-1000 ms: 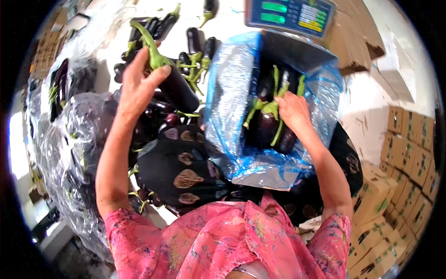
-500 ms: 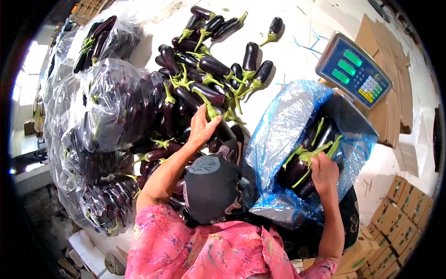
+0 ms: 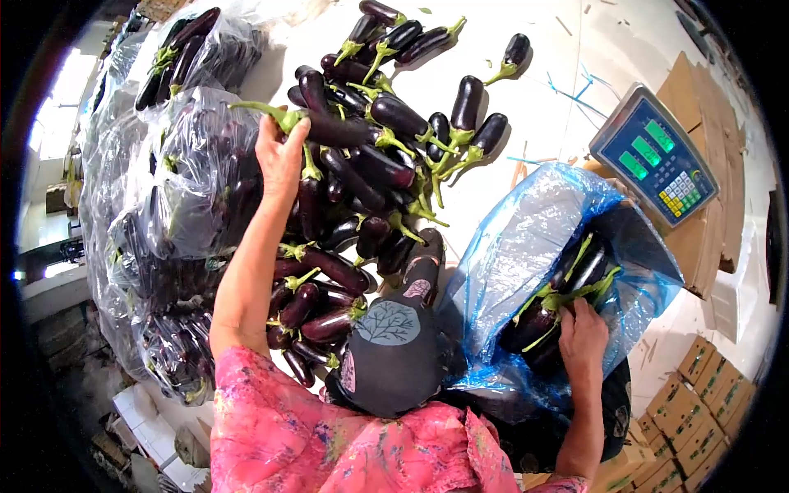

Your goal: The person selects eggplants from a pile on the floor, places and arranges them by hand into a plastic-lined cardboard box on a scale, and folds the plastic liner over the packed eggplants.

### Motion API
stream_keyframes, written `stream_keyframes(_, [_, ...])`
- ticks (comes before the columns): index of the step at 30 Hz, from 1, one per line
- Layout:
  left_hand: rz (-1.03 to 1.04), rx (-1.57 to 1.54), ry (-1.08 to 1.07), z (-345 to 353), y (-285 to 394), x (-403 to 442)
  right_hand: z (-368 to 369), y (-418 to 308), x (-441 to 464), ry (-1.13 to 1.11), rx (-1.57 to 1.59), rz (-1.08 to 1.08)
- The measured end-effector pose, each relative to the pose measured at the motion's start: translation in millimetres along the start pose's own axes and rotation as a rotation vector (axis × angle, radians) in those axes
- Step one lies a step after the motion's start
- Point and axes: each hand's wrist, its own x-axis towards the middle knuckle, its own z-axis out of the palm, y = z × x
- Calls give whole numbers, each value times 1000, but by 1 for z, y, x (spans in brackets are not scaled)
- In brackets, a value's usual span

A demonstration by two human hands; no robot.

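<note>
My left hand (image 3: pixel 279 156) is closed round the green stem end of a dark purple eggplant (image 3: pixel 341 130), whose body stretches to the right over the loose pile. Beneath and around it, several more eggplants (image 3: pixel 382 168) lie heaped on the white floor. Inside the blue-lined bag on the right, my right hand (image 3: pixel 583 335) grips the green stem end of an eggplant (image 3: pixel 530 322); its fingertips are partly hidden. More eggplants (image 3: pixel 588 267) lie beside that one in the blue plastic bag (image 3: pixel 501 238).
Large clear plastic bags (image 3: pixel 197 156) packed with eggplants line the left side. A digital scale display (image 3: pixel 653 156) stands beyond the blue bag, before flat cardboard (image 3: pixel 690 99). Stacked cartons (image 3: pixel 699 394) are at lower right. My knee (image 3: pixel 390 361) lies between pile and bag.
My left hand has moved up and left, lifting the eggplant by its stem end across the pile. My right hand stays at the stems inside the blue bag. The view has shifted slightly.
</note>
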Motion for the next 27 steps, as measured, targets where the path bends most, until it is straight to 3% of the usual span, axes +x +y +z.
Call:
stream_keyframes(2, [95, 73, -28, 4, 13, 10, -3, -3, 1, -13, 1, 13])
stream_keyframes(5, [570, 530, -96, 17, -4, 18, -6, -8, 3, -20, 3, 13])
stream_keyframes(8, [804, 710, -272, 31, -48, 18, -8, -9, 3, -30, -8, 20])
stream_keyframes(12, [775, 1116, -759, 41, -77, 7, -3, -10, 5, -52, -29, 48])
stream_keyframes(14, [759, 1122, -876, 49, -94, 11, -2, -9, 7, -46, -30, 49])
stream_keyframes(16, [609, 679, -616, 56, -96, 17, -1, -9, 7, -43, -19, 49])
stream_keyframes(18, [435, 634, -295, 54, -70, 22, -1, -9, 6, -54, -16, 51])
stream_keyframes(20, [100, 484, -126, 36, -72, 21, 0, -8, 5, -52, -29, 39])
stream_keyframes(22, [198, 569, -205, 14, -72, 5, 1, -7, 5, -33, -58, 10])
stream_keyframes(24, [316, 872, -434, 0, -84, -18, 1, -10, 5, -28, -20, 11])
stream_keyframes(27, [680, 1028, -576, 5, -85, -51, 2, -11, 6, -12, 23, 20])
